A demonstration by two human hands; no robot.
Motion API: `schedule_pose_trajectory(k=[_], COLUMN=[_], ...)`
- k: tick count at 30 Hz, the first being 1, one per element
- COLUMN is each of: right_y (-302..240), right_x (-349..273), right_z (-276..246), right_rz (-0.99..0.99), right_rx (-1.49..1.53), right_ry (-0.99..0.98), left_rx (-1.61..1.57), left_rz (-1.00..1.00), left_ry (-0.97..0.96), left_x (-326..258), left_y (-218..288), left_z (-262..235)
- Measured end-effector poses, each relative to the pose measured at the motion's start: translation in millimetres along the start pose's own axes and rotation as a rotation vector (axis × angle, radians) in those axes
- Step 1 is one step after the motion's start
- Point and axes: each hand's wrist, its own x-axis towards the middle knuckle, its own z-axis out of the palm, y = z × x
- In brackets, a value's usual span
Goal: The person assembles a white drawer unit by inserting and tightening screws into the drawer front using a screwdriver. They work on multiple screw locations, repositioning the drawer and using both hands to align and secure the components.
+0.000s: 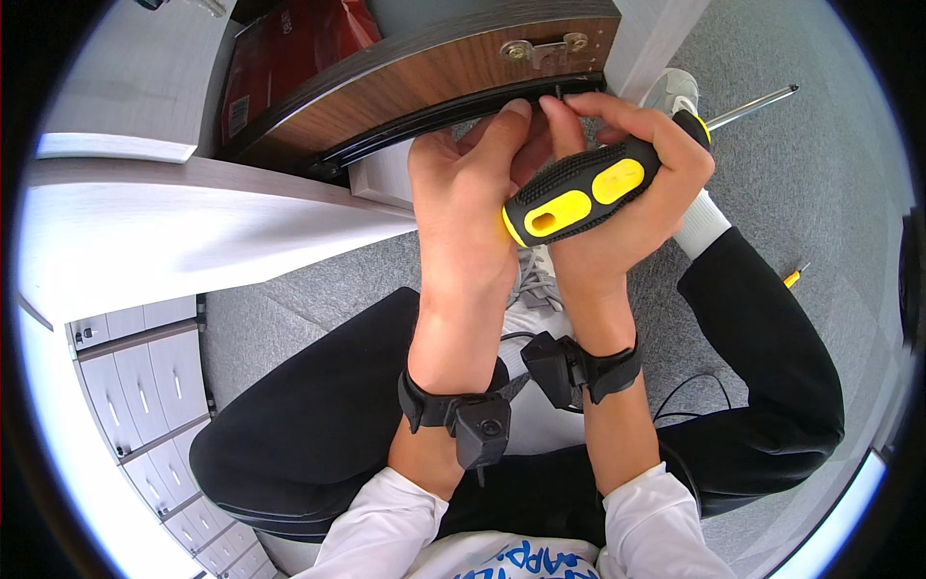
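Note:
My right hand is closed around a screwdriver with a thick black and yellow handle. Its metal shaft points away to the right. The thumb and index fingertip of that hand meet at a small, dark, screw-like piece beside a black drawer slide. The slide runs along the lower edge of a wood-grain drawer side. My left hand is closed at the slide, its thumb against it and its fingers curled underneath, partly hidden.
A metal fitting is fixed on the drawer side, and a red package lies inside. White cabinet panels stand at the left. On the grey carpet at the right lies a small yellow-handled tool. A black cable loops near my leg.

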Motion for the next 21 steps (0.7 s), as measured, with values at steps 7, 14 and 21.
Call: schedule_pose_trajectory(k=[7, 14, 21], right_y=[2.9, 3.1, 6.6], right_x=[-2.6, 1.1, 5.0], right_z=[5.6, 1.9, 2.5], right_rz=[0.021, -0.028, -0.081], right_rx=[0.12, 0.029, -0.001], right_ry=[0.082, 0.027, 0.029], left_rx=[0.009, 0.042, 0.008], left_rz=[0.002, -0.021, 0.013], left_ry=[-0.017, -0.022, -0.037], left_x=[-1.2, -1.1, -1.7], left_y=[0.5, 0.8, 0.7], left_z=[-0.1, -1.8, -0.4])
